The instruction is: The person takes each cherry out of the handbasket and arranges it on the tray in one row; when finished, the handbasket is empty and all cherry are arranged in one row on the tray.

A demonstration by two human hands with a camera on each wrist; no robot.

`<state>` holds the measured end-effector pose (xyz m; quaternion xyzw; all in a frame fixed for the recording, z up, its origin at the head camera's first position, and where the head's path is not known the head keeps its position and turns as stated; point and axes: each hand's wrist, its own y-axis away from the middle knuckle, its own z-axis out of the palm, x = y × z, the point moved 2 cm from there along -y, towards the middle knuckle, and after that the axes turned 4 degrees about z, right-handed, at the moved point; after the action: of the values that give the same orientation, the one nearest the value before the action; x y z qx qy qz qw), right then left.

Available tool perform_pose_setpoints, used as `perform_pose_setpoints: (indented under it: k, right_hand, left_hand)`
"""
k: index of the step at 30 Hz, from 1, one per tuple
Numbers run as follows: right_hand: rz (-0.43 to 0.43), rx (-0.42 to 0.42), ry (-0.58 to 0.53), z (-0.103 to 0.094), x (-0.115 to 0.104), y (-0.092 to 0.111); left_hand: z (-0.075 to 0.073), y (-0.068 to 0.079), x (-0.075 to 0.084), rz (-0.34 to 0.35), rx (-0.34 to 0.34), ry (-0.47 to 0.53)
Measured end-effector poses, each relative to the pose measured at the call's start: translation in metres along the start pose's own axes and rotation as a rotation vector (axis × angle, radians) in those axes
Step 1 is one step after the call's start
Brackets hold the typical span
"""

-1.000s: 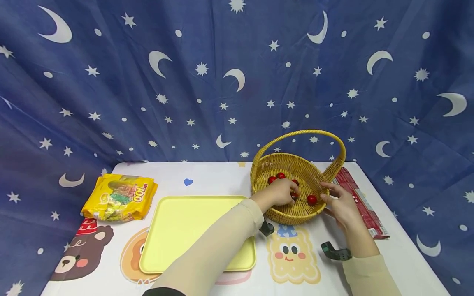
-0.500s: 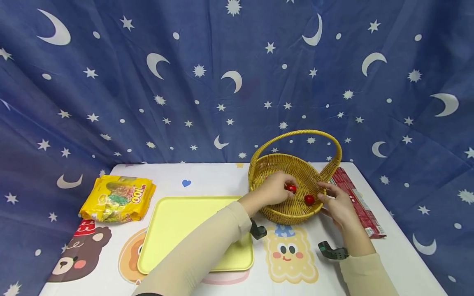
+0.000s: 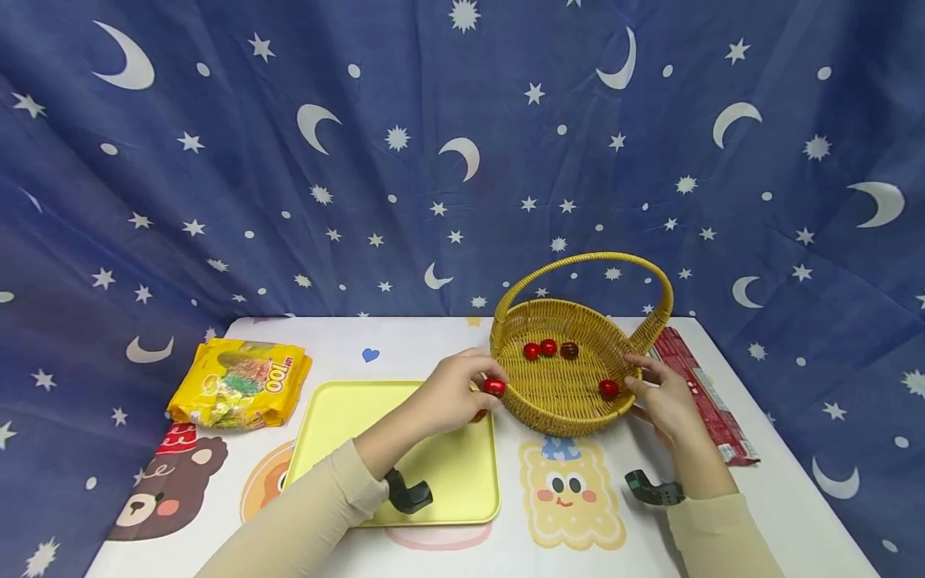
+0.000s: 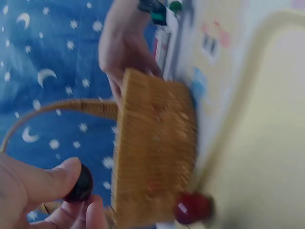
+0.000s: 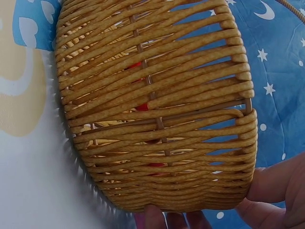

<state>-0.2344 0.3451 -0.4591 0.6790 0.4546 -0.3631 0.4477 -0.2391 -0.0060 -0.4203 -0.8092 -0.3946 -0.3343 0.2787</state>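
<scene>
My left hand (image 3: pixel 451 393) is over the right back corner of the yellow tray (image 3: pixel 405 482), pinching a small shiny cherry-like fruit (image 3: pixel 495 387) between thumb and fingers. It looks dark in the left wrist view (image 4: pixel 81 183). Another red fruit (image 4: pixel 193 207) sits by the tray's rim, mostly covered by the hand in the head view. Several more red fruits (image 3: pixel 548 348) lie inside the wicker basket (image 3: pixel 560 421), one of them apart near its right side. My right hand (image 3: pixel 668 405) holds the basket by its right side, with the thumb near the rim and fingertips underneath.
A yellow snack bag (image 3: pixel 242 385) lies left of the tray. Behind my right hand is a long red wrapper (image 3: pixel 701 393) along the table's right side. The basket's tall handle (image 3: pixel 600 257) arches overhead. A blue starry curtain (image 3: pixel 405 201) stands behind the table.
My left hand reached among the fruits in the basket, took hold of one and moved left over its rim to the tray's corner. My right hand has stayed on the basket.
</scene>
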Motion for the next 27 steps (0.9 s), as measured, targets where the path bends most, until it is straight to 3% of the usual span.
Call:
perform_pose_setpoints:
  k: [7,11,19,27]
  right_hand:
    - [-0.006,-0.002,0.004,-0.001,0.003,0.0]
    - [-0.003,-0.005,-0.01,0.0,0.002,-0.001]
    - [0.008,-0.011,-0.022,0.0,0.003,-0.002]
    - [-0.019,-0.01,0.0,0.0,0.002,-0.001]
  left_hand:
    - [-0.01,0.018,-0.044,-0.143,-0.004,-0.058]
    - [-0.009,0.023,-0.059,-0.194,-0.022,-0.105]
    - [-0.002,0.025,-0.073,-0.236,-0.053,-0.148]
    - [0.002,0.025,-0.076,-0.251,-0.063,-0.144]
